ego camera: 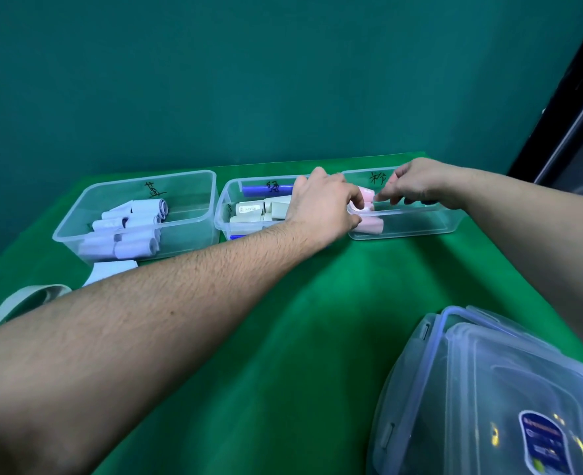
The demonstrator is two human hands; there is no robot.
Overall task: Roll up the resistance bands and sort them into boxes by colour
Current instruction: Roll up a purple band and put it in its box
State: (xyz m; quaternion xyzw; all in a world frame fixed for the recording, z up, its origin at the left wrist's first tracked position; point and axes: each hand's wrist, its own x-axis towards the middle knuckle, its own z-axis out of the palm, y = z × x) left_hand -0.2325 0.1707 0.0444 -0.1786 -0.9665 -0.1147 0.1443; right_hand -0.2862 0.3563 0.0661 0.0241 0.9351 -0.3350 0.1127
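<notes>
Pink rolled band (366,194) pinched between left hand (320,204) and right hand (416,183), over right box (420,228).

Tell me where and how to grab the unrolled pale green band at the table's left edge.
Pinch the green band at its raised upper arc, coming from above. It stands open as a loop on the cloth, so that curve is free; its lower part runs behind the left forearm.

Dim, even light; warped edges
</notes>
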